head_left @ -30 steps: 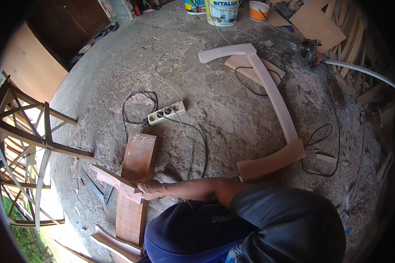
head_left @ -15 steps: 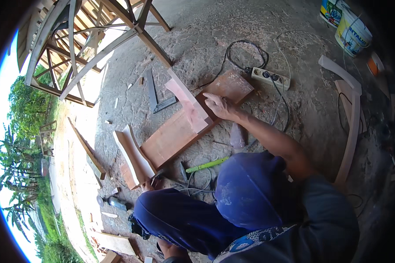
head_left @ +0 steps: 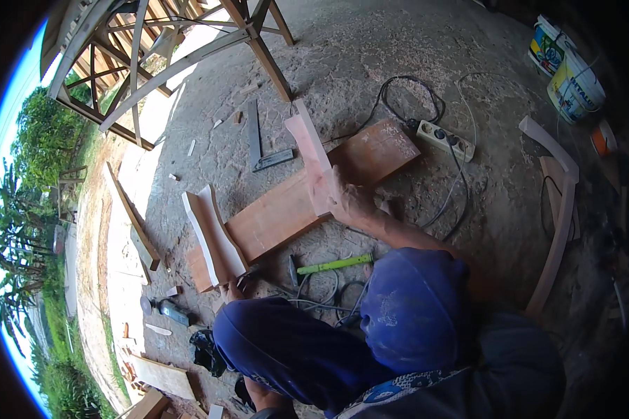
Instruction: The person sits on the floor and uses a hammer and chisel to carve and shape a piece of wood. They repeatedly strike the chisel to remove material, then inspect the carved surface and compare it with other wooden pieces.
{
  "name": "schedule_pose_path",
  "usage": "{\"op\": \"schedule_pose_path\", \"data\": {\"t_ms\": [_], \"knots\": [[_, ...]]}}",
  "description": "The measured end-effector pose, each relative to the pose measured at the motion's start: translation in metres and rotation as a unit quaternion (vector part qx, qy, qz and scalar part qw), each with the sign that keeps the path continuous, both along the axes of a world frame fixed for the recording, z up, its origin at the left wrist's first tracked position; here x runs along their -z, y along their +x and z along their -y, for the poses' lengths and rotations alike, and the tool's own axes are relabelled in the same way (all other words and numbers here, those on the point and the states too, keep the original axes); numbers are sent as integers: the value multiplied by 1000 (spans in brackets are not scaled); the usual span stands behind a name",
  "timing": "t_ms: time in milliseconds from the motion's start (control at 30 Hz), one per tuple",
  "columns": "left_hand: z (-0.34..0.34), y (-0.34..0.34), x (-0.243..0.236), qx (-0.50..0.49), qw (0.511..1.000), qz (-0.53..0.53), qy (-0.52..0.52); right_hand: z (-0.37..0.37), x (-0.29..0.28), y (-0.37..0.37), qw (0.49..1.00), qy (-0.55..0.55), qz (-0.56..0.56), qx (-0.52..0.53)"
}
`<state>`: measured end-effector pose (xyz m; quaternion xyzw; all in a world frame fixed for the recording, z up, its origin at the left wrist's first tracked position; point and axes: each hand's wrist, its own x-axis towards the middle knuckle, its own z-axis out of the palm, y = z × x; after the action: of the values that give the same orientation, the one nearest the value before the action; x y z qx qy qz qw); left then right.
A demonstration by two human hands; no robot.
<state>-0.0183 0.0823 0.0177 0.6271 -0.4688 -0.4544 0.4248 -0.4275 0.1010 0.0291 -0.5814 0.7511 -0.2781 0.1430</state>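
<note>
My right hand [head_left: 351, 202] is closed around the near end of a pale pink wooden piece [head_left: 313, 158] with a curved edge. That piece lies across a long reddish-brown board [head_left: 278, 222] on the ground. Lower left, next to my raised knee, a part of my left hand [head_left: 260, 397] shows; its fingers are hidden. Another curved wooden piece [head_left: 215, 234], with white edges, stands across the board's left end. Beyond the board lies a dark carpenter's square [head_left: 256, 143]. On the near side there is a hammer with a green handle [head_left: 334, 264].
A white power strip [head_left: 446, 140] with dark cords lies past the board's right end. Two buckets [head_left: 576, 84] stand at the far right, above a long curved wooden part [head_left: 560, 223]. A wooden frame [head_left: 262, 63] stands far left. A bottle [head_left: 173, 311] lies near my knee.
My right hand has moved from lying flat on the board to gripping the pale pink piece's near end. The view has shifted slightly.
</note>
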Motion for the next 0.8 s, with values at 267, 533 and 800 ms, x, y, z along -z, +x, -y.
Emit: {"op": "schedule_pose_path", "data": {"t_ms": [267,533,800], "knots": [[-2,2,1,3,1000,-1,5,-12,-20,-15,991,31,7,-131],[-7,16,0,-6,1000,-1,5,63,-17,-56,962,-104,-183,-172],[-5,10,8,5,1000,-18,-2,114,-28,-77,893,-26,-299,-337]]}}
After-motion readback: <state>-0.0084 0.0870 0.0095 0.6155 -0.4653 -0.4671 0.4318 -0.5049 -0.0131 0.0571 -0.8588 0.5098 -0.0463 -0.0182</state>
